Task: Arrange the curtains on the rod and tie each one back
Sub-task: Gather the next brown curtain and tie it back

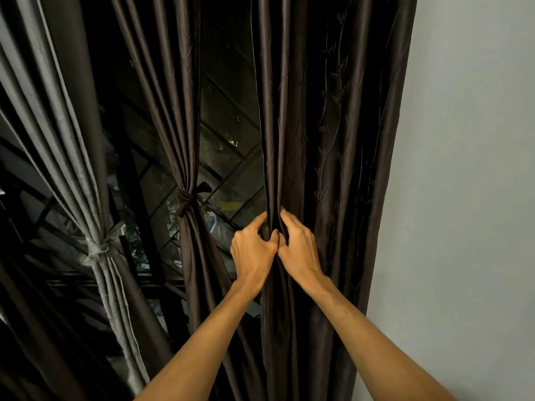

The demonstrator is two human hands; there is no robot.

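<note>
Gripping a bunch of folds near the left edge of the untied dark curtain [333, 134], the left hand [252, 251] and right hand [299, 248] are curling their fingers tightly, thumbs nearly touching. The curtain is hanging with its long axis running 12 to 6 o'clock. At 9 o'clock of the hands, a tied curtain [182, 125] is hanging.

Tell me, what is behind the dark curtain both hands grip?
The curtain itself hides whatever is directly behind it. In the gap to its left, a barred window shows, dark outside. The left hand and right hand pinch its folds.
</note>
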